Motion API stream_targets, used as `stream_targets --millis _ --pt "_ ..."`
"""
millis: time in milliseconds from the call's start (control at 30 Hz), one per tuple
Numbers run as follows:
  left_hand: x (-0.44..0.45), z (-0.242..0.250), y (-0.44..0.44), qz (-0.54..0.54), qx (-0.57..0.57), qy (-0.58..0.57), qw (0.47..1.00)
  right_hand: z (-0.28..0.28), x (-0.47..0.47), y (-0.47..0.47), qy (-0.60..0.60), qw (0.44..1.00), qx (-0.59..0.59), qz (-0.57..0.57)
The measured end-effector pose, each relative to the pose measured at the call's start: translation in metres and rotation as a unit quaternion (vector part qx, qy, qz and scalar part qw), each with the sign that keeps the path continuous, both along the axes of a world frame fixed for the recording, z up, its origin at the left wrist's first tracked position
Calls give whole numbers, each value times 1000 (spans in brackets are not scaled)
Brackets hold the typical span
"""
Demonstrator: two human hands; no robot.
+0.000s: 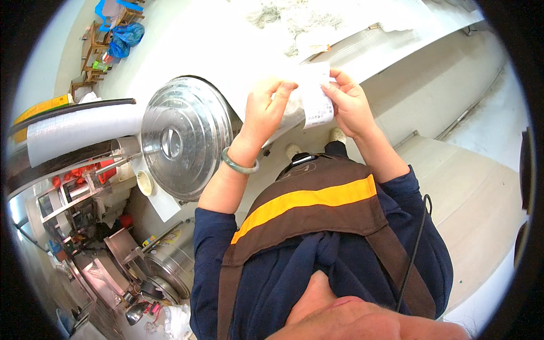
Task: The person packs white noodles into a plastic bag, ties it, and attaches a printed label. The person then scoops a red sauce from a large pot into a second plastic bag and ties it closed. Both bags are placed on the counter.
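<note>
A narrow printed paper slip, like a receipt, is pinched at its right edge by my right hand. The slip bears writing and hangs over the floor beside a white work surface. My left hand is at the slip's left edge, with thumb and forefinger close together; glare hides whether they grip the paper. A green bangle circles my left wrist. Left of that hand is a large round metal lid with a central handle. Pale stringy strands, possibly noodles, lie on the overexposed white surface beyond.
A white-covered roll extends left of the lid. A small cup or bowl stands near it. A large metal pot and metal equipment are at lower left. Blue plastic bags are at upper left, near wooden stools.
</note>
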State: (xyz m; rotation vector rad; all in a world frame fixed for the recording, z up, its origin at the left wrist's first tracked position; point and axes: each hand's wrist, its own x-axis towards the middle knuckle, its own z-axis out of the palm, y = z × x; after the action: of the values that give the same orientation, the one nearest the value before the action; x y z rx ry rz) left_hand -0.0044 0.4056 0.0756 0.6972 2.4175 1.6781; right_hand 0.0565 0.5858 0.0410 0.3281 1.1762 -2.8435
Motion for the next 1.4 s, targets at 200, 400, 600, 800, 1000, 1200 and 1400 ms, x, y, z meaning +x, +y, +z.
stream_targets --millis 200,400,600,800,1000,1200,1400 --pt "2 2 17 75 244 -227 940 16 12 -6 5 996 64 68" --pt "3 -3 16 117 304 -245 913 19 29 -7 -24 991 57 117" --pt "6 -1 18 109 318 -292 895 19 34 -2 -44 988 41 140" --pt "24 3 19 18 284 -316 905 16 33 -1 -48 991 41 122" --pt "43 4 18 -51 231 -277 931 15 31 -3 -21 994 67 82" --pt "46 2 17 -73 248 -297 919 9 29 -7 -8 997 70 25" --pt "50 0 16 -85 255 -312 911 0 15 -4 -21 1000 6 -11"
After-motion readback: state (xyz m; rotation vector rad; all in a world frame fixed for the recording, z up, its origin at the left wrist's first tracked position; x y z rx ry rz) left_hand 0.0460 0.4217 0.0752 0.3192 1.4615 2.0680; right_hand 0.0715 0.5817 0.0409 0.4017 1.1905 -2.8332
